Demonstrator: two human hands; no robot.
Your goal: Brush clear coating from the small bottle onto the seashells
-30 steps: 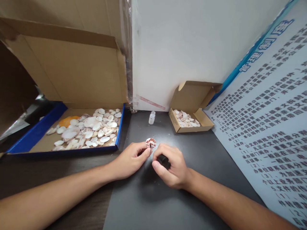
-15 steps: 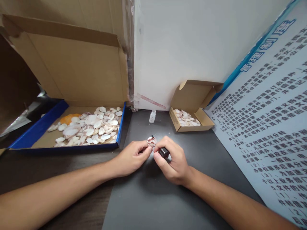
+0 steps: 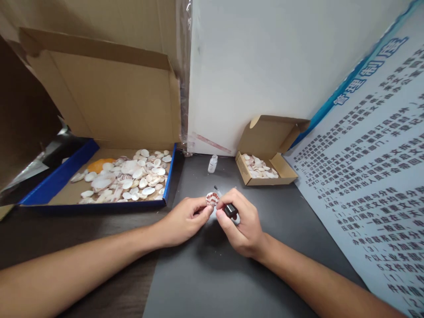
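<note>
Table [image 3: 212, 274]: dark grey surface; carries all items listed below; a darker wood-grain strip runs along its left part.
Poster [image 3: 374, 190]: large pale sheet with printed black characters and a blue heading; leans at the right edge of the table.
Large box [image 3: 99, 110]: open cardboard box with blue rim, lid standing upright; at rear left; its tray holds many loose white and pale shells and one orange piece.
Small box [image 3: 265, 163]: open brown cardboard box, lid tilted back; at rear right, against the white wall; holds a small heap of pale shells.
Left hand [image 3: 183, 221]: rests on the table near centre; fingers closed in a pinch on the shell, thumb and forefinger at its lower edge.
Right hand [image 3: 243, 223]: just beside the left hand, right of the shell; fingers closed around the brush cap.
Bottle [image 3: 212, 163]: small clear vial, upright, uncapped; stands between the two boxes, behind the hands and well apart from them.
Brush cap [image 3: 230, 210]: black, short, cylindrical; a thin applicator stem projects from it toward the upper left, passing just above the shell; whether the tip touches the shell cannot be determined.
Shell [image 3: 212, 198]: small, round, fan-shaped; white with reddish-brown mottled markings; ribbed face toward the camera; held upright just above the table, at its centre, between the two hands.
</note>
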